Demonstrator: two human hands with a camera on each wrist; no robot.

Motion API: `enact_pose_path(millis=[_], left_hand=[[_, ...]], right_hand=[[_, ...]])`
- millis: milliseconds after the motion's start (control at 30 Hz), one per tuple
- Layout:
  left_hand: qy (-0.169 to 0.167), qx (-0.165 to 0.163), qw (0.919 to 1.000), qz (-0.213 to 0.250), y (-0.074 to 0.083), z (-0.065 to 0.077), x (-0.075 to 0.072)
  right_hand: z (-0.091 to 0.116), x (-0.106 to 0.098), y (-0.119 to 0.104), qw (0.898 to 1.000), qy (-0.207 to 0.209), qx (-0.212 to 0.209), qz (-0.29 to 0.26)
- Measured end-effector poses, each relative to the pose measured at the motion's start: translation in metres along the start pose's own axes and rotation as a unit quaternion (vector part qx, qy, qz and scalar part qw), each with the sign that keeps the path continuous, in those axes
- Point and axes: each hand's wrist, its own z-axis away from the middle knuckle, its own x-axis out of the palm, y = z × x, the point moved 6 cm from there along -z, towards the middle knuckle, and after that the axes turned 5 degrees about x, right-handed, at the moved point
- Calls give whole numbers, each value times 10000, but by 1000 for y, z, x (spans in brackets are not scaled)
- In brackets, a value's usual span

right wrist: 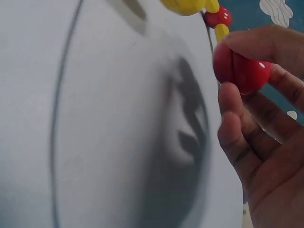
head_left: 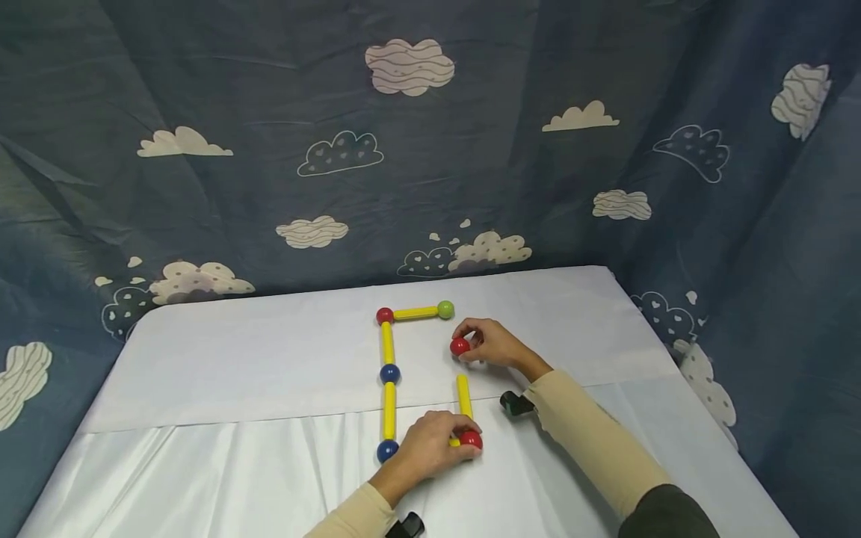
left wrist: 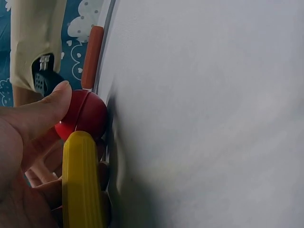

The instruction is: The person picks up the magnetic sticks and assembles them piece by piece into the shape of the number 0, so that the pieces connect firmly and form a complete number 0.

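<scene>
My left hand [head_left: 430,444] pinches a red ball [head_left: 471,440] near the front of the table, thumb and fingers on its sides. From that ball a yellow rod [head_left: 464,396] runs toward the back, its far end bare. A second yellow rod [left wrist: 81,180] meets the ball and runs under the left hand, which hides most of it in the head view. Farther back, my right hand [head_left: 494,344] holds another red ball [head_left: 460,346] between thumb and fingertips. In the right wrist view this ball [right wrist: 242,66] appears above the white cloth, a gap from the bare rod end.
Left of the hands lies a chain of yellow rods [head_left: 389,411] with two blue balls [head_left: 389,373] and a red corner ball [head_left: 385,316]. From that corner another yellow rod [head_left: 415,313] reaches a green ball [head_left: 445,309]. A cloud-patterned curtain [head_left: 471,187] hangs behind the white-covered table [head_left: 235,359].
</scene>
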Motion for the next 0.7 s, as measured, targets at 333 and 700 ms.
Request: enact_pose_path(millis=[333,700], left_hand=[[-61,-44,9999,105,-2,0,0],[-79,-19,9998,187,-2,-1,-1]], right_hand=[[6,11,5,9991,-356,-137,-162],[9,19,12,9975,-651,236,-137]])
